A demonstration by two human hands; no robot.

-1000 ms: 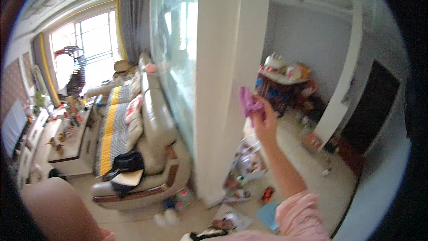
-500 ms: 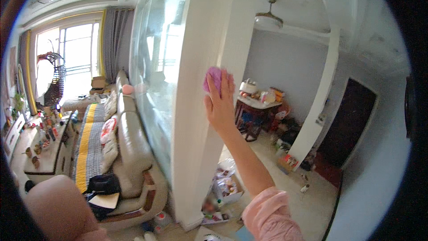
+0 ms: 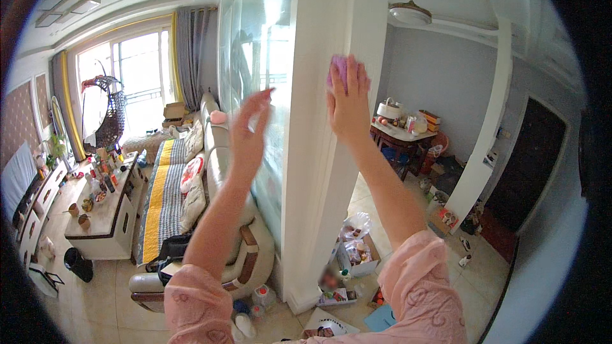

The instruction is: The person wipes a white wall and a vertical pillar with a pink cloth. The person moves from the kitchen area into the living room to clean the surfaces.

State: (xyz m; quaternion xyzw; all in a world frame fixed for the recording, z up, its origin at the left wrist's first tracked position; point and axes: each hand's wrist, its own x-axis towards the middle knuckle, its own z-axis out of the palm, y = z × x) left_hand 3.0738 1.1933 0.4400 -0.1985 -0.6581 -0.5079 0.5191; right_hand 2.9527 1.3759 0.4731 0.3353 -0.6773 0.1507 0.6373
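A bunched purple cloth (image 3: 338, 72) is pressed against the white pillar (image 3: 319, 172) by my right hand (image 3: 349, 105). The fingers lie over the cloth, pointing upward, and partly hide it. To the left, my left hand (image 3: 247, 137) is raised in front of the glass panel (image 3: 268, 57) that joins the pillar's left side. Its fingers are apart, slightly smeared by motion, and I see nothing held in them. Whether it touches the glass I cannot tell.
A sofa (image 3: 220, 159) runs along the glass at left, facing a long coffee table (image 3: 102, 223) crowded with small items. Boxes (image 3: 360, 261), bottles (image 3: 262, 296) and a blue sheet (image 3: 380, 317) lie around the pillar's foot. Behind, a dining table (image 3: 401, 130) holds several things.
My left arm has come up from low at the left to the front of the glass. The right hand still presses the cloth to the pillar, and the view has shifted.
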